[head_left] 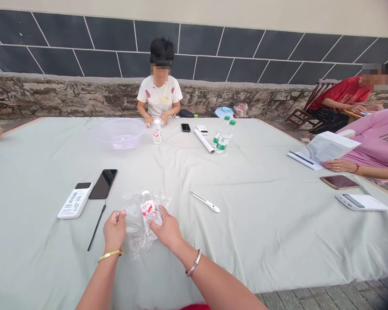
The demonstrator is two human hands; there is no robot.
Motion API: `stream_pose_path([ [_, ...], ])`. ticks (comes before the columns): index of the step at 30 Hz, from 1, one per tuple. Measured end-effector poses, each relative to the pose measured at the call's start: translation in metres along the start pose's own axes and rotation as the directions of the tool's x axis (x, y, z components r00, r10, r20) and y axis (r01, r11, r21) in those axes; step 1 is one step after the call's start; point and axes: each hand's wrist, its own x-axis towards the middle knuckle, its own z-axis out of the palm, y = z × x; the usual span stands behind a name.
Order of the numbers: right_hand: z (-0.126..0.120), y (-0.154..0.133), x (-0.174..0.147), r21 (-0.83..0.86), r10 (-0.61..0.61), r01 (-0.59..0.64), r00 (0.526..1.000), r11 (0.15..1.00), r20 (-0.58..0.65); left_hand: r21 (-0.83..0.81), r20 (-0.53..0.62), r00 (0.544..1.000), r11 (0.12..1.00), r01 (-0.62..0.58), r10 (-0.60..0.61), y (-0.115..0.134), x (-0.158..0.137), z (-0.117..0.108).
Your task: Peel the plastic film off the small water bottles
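Note:
A small clear water bottle [149, 210] with a white cap and a red-and-white label leans in front of me, and my right hand [166, 227] is wrapped round its lower part. Beneath and around it spreads a thin clear plastic bag [136, 237], crumpled on the cloth. My left hand [115, 226] pinches the left edge of that plastic between thumb and fingers. A white utility knife [205, 202] lies right of the bottle, apart from both hands.
To the left lie a white power bank [75, 200], a black phone [103, 184] and a black strap [96, 228]. Farther off are a translucent basin [119, 140], another small bottle [157, 131], a paper roll [204, 141] and two green-capped bottles [224, 137]. People sit opposite and right.

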Motion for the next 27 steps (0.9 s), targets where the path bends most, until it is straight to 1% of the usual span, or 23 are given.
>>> stream_pose_path([
  [1, 0.003, 0.0, 0.001, 0.109, 0.045, -0.047, 0.999, 0.993, 0.024, 0.005, -0.022, 1.0, 1.0, 0.014, -0.014, -0.003, 0.002, -0.008],
  [2, 0.006, 0.0, 0.002, 0.228, 0.09, -0.102, 0.994, 0.968, 0.062, 0.011, -0.034, 0.999, 0.999, 0.033, -0.032, -0.005, 0.003, -0.015],
  [4, 0.01, 0.0, 0.001, 0.44, 0.158, -0.203, 0.978, 0.875, 0.137, 0.038, -0.021, 0.998, 0.997, 0.068, -0.067, -0.01, 0.003, -0.026],
  [6, 0.01, 0.001, -0.001, 0.574, 0.184, -0.255, 0.966, 0.778, 0.18, 0.066, 0.012, 0.996, 0.993, 0.093, -0.094, -0.016, 0.0, -0.031],
  [8, 0.004, 0.005, -0.004, 0.634, 0.198, -0.289, 0.957, 0.717, 0.212, 0.048, 0.022, 0.992, 0.991, 0.123, -0.124, -0.019, -0.007, -0.028],
  [9, -0.002, 0.008, -0.005, 0.642, 0.2, -0.303, 0.952, 0.704, 0.231, 0.016, 0.026, 0.99, 0.991, 0.136, -0.137, -0.019, -0.011, -0.023],
  [11, -0.017, 0.016, -0.005, 0.623, 0.196, -0.312, 0.948, 0.717, 0.25, -0.061, 0.058, 0.988, 0.988, 0.145, -0.141, -0.015, -0.02, -0.011],
  [12, -0.026, 0.021, -0.005, 0.594, 0.192, -0.298, 0.952, 0.747, 0.237, -0.091, 0.086, 0.988, 0.986, 0.137, -0.129, -0.011, -0.026, -0.005],
  [14, -0.043, 0.03, -0.007, 0.467, 0.174, -0.229, 0.972, 0.854, 0.157, -0.144, 0.143, 0.986, 0.984, 0.107, -0.086, 0.0, -0.037, 0.007],
  [16, -0.057, 0.037, -0.011, 0.24, 0.129, -0.135, 0.991, 0.961, 0.041, -0.192, 0.183, 0.982, 0.977, 0.089, -0.053, 0.013, -0.049, 0.016],
  [17, -0.061, 0.039, -0.014, 0.106, 0.093, -0.093, 0.996, 0.99, -0.001, -0.214, 0.198, 0.979, 0.973, 0.083, -0.04, 0.019, -0.054, 0.019],
  [19, -0.064, 0.039, -0.017, -0.13, 0.037, -0.038, 0.999, 0.991, -0.014, -0.227, 0.221, 0.975, 0.971, 0.073, -0.022, 0.029, -0.06, 0.023],
  [21, -0.063, 0.035, -0.017, -0.293, 0.01, -0.003, 1.0, 0.956, 0.023, -0.212, 0.233, 0.972, 0.975, 0.064, -0.013, 0.033, -0.061, 0.024],
  [22, -0.062, 0.031, -0.016, -0.361, 0.003, 0.012, 0.999, 0.932, 0.041, -0.204, 0.22, 0.975, 0.977, 0.062, -0.016, 0.032, -0.06, 0.023],
  [25, -0.062, 0.023, -0.009, -0.482, 0.003, 0.044, 0.995, 0.875, 0.095, -0.181, 0.165, 0.985, 0.98, 0.087, -0.057, 0.023, -0.049, 0.012],
  [27, -0.069, 0.021, -0.004, -0.476, 0.029, 0.051, 0.987, 0.878, 0.159, -0.161, 0.119, 0.988, 0.98, 0.118, -0.099, 0.015, -0.039, -0.001],
])
